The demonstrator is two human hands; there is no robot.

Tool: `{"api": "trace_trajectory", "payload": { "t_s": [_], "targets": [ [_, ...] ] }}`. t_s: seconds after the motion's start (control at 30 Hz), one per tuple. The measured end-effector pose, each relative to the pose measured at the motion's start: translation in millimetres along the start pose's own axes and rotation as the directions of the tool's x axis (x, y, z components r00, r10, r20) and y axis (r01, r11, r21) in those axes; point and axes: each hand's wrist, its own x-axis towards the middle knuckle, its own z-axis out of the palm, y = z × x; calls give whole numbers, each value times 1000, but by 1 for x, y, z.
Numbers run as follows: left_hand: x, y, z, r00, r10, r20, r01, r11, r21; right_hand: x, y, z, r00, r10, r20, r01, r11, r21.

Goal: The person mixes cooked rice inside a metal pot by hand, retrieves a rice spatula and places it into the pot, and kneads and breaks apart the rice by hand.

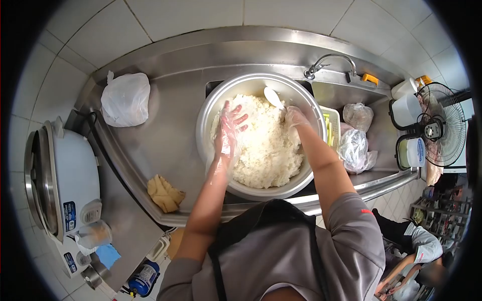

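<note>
A big round metal pot stands on the steel counter, holding a large mound of white cooked rice. My left hand, in a clear plastic glove, rests against the rice at the pot's left side with its fingers spread. My right hand, also gloved, is at the right side of the mound, closed around the handle of a white rice paddle. The paddle's blade points up and to the left above the rice; its handle is mostly hidden by my fingers.
Right of the pot are a basket with green pieces, plastic bags and a faucet. A white bag and tan cloth lie left, beyond them a rice cooker. A fan stands far right; another person is behind.
</note>
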Motion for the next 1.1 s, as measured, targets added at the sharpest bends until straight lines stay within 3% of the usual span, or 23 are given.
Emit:
{"api": "trace_trajectory", "payload": {
  "t_s": [0.07, 0.2, 0.33, 0.37, 0.5, 0.53, 0.6, 0.63, 0.8, 0.9, 1.0, 1.1],
  "targets": [
    [-2, 3, 0, 1000, 27, 11, -26, 994, -104, 3, 1, 1, 1000, -6, -7, 6, 1000, 16],
    [1, 0, -27, 989, 68, 130, -64, 997, -33, 12, 3, -31, 987, -118, -109, 127, 988, 83],
    [-2, 0, -42, 996, 71, 51, -69, 997, -35, 33, 3, -95, 867, -224, -445, 317, 937, 145],
    [-2, -1, -43, 997, 72, 21, -71, 997, -40, 35, -6, -121, 828, -335, -449, 392, 919, 38],
    [-3, -3, -44, 997, 83, 1, -83, 997, -7, 61, -56, -170, 857, -435, -278, 421, 900, -110],
    [-2, -3, -45, 997, 79, 7, -79, 997, -19, 80, -63, -158, 832, -481, -276, 456, 877, -154],
    [-3, -4, -45, 997, 79, 12, -78, 996, -50, 114, -65, -119, 672, -673, -310, 693, 719, -59],
    [-4, -3, -44, 997, 80, 17, -79, 995, -63, 118, -72, -110, 652, -694, -305, 727, 686, -8],
    [-9, 8, -52, 1000, 8, -1, -8, 995, -97, 104, -86, -110, 753, -568, -333, 623, 778, 82],
    [-9, 9, -55, 1000, 9, -10, -11, 987, -157, 96, -88, -154, 701, -600, -386, 662, 749, 40],
    [-5, 5, -48, 1000, 24, -2, -23, 968, -252, 105, -94, -186, 631, -701, -333, 744, 668, 3],
    [-2, 3, -36, 1000, 6, 1, -5, 939, -345, 116, -89, -144, 610, -715, -341, 788, 590, 174]
  ]
}}
